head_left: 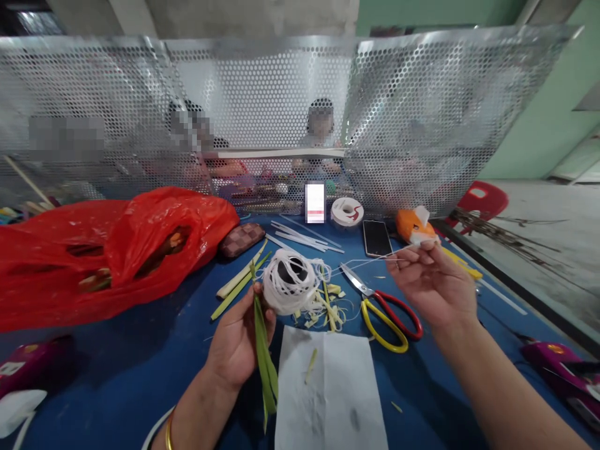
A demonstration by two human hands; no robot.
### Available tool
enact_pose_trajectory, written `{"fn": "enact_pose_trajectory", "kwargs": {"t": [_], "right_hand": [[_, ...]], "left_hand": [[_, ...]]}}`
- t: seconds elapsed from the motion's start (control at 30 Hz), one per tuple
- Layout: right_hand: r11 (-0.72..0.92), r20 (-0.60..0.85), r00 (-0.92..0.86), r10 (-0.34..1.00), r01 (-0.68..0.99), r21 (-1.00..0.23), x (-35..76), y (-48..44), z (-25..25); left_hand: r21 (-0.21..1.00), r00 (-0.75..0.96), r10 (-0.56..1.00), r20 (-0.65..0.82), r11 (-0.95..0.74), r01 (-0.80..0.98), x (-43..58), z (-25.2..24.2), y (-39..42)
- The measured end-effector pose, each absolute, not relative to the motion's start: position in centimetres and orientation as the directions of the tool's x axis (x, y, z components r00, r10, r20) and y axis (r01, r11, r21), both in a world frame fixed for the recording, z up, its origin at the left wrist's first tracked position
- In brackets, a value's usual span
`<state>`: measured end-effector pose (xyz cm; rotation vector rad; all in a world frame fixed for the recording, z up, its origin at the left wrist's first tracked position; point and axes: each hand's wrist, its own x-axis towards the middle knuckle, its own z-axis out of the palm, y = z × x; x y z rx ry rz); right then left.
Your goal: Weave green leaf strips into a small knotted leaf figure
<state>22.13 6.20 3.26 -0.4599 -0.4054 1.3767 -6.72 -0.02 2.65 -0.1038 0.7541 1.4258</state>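
Note:
My left hand (pixel 239 337) is closed around a long green leaf strip (pixel 263 362), whose lower end hangs down past the palm. A ball of white string (pixel 289 282) with a dark hollow middle sits right against those fingers; whether they also grip it I cannot tell. My right hand (pixel 434 281) pinches a thin white thread (pixel 370 257) between thumb and fingers, stretched across from the ball. Below the thread lie scissors (pixel 375 299) with one red and one yellow handle, blades apart. Pale leaf scraps (pixel 328 306) are scattered beside the ball.
A white paper sheet (pixel 328 394) lies in front on the blue table (pixel 187 375). A red plastic bag (pixel 140 250) fills the left. Behind are white strips (pixel 304 237), a ribbon roll (pixel 347 212), a phone (pixel 377 238) and an orange plush (pixel 415 226). A perforated metal screen (pixel 262 81) stands beyond.

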Motion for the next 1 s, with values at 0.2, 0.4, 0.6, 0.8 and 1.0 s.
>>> {"fn": "enact_pose_trajectory", "kwargs": {"t": [0.2,0.4,0.6,0.8,1.0], "right_hand": [[0.16,-0.005,0.184,0.983,-0.87,-0.466,23.0,6.5,3.6],[0.209,0.052,0.206,0.977,-0.883,-0.419,23.1,6.1,4.1],[0.174,0.162,0.107,0.981,-0.855,-0.489,23.5,5.6,4.6],[0.345,0.336,0.096,0.937,-0.098,-0.933,23.2,5.2,3.8],[0.463,0.633,-0.055,0.772,0.73,-0.502,21.9,5.3,2.1]], "left_hand": [[0.363,-0.003,0.869,-0.495,0.203,-0.909,-7.0,2.2,-0.2],[0.38,-0.005,0.864,-0.504,0.217,-0.899,-7.2,1.9,0.0],[0.373,-0.024,0.876,-0.481,0.179,-0.91,-7.3,2.3,0.1],[0.333,-0.069,0.864,-0.499,0.117,-0.936,-7.8,3.4,0.4],[0.338,-0.082,0.862,-0.501,0.108,-0.935,-7.6,3.4,0.4]]}}
